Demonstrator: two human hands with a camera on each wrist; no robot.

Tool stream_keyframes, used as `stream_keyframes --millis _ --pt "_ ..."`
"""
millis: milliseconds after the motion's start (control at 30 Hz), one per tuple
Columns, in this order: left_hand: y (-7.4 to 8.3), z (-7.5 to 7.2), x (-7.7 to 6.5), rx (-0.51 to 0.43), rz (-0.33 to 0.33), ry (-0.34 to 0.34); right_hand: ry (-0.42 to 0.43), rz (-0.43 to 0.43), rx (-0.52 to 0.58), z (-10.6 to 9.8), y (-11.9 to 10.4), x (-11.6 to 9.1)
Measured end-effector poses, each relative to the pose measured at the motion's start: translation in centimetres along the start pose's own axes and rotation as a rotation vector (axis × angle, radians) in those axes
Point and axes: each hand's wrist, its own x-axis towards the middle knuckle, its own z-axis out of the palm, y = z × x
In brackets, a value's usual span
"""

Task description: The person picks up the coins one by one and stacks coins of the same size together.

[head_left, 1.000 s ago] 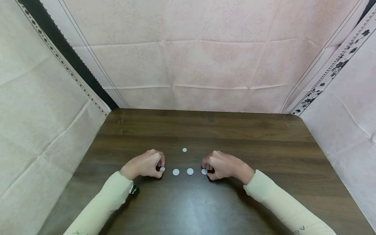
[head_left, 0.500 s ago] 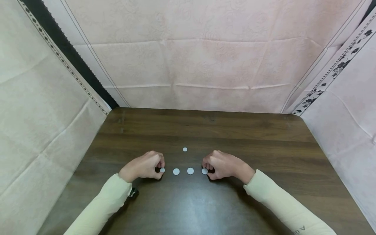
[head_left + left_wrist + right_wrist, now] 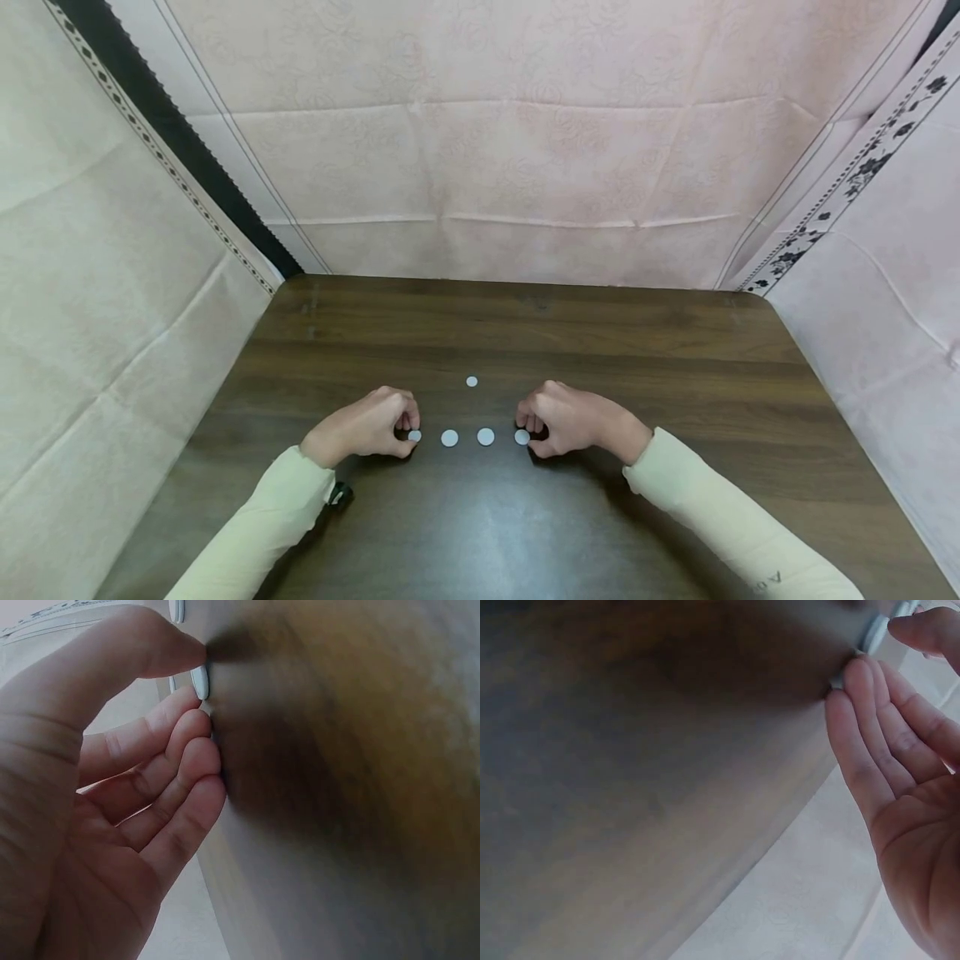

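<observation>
A row of small flat white discs lies on the dark wooden table, with one smaller white disc point(image 3: 472, 382) set behind it. At the row's left end, my left hand point(image 3: 362, 427) pinches a white disc point(image 3: 415, 436) between thumb and forefinger. That disc point(image 3: 199, 682) shows edge-on at the table surface in the left wrist view. My right hand point(image 3: 573, 419) holds the right-end disc point(image 3: 522, 437) between its thumb and fingers. Between the hands lie two untouched discs, a left one point(image 3: 449, 437) and a right one point(image 3: 486, 437).
The wooden table point(image 3: 480, 333) has a straight far edge, with pale patterned cloth point(image 3: 487, 167) hanging behind it. More white cloth point(image 3: 112, 333) flanks both sides. A small black object point(image 3: 341, 493) shows at my left sleeve cuff.
The left-end disc has shifted slightly towards me with my left hand, more in line with the others. My right hand stays nearly still on its disc.
</observation>
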Motion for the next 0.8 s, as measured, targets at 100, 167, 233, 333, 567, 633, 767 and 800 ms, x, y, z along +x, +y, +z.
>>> stream_keyframes --millis 100,167,233,333,567,633,767,800 --pt "0.0 -0.1 0.0 -0.006 0.007 0.004 -0.020 0.015 -0.001 -0.5 -0.1 0.3" --pt "0.0 -0.1 0.0 -0.010 0.005 0.004 -0.023 0.022 -0.008 -1.0 -0.1 0.6" --pt "0.0 -0.2 0.0 -0.011 0.007 0.003 -0.019 0.020 -0.023 -1.5 -0.2 0.9" --pt "0.1 -0.1 0.0 -0.011 0.011 0.006 -0.012 0.017 -0.041 -2.2 -0.2 1.5" --pt "0.3 0.2 0.0 -0.004 0.016 0.018 -0.022 0.058 -0.048 -3.1 0.1 3.1" --pt "0.3 0.3 0.0 -0.005 0.018 0.021 -0.013 0.062 -0.050 -3.3 0.3 3.6" --pt "0.1 0.3 -0.2 -0.005 0.010 0.024 0.009 0.051 -0.071 -3.2 0.6 5.0" --pt "0.1 0.3 -0.2 -0.004 0.012 0.026 0.011 0.048 -0.073 -3.2 0.6 5.4"
